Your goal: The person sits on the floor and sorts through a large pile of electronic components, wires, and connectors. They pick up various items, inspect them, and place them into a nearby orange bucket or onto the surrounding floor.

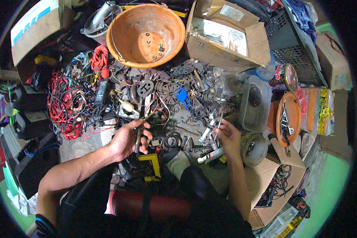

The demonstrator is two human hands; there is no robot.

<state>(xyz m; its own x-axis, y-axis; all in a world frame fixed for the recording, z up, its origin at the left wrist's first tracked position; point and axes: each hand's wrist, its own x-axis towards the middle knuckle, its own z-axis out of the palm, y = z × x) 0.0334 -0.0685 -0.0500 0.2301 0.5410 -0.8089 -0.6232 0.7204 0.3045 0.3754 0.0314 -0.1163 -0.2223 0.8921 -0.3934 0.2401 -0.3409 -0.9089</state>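
Note:
My left hand [125, 142], palm up, holds a dark cylindrical metal part [138, 138] upright in its curled fingers. A thin metal rod [220, 120] is pinched between the thumb and fingers of my right hand [229, 137]. Between and beyond the hands spreads a heap of loose metal parts, bolts and wires. In it lie round dark slotted plates [168, 90], a blue plastic piece [183, 96] and a cream plastic part [128, 105]. Below my left hand is a yellow angled piece [154, 166]. Near my right wrist lies a white-and-black bar [209, 156].
An orange bucket [122, 35] holding several nuts stands at the back, beside an open cardboard box [220, 55]. Tangled red wires [67, 104] lie left. On the right are a clear plastic tub [254, 125], an orange bowl [291, 125] with metal parts, and a cable box [258, 181].

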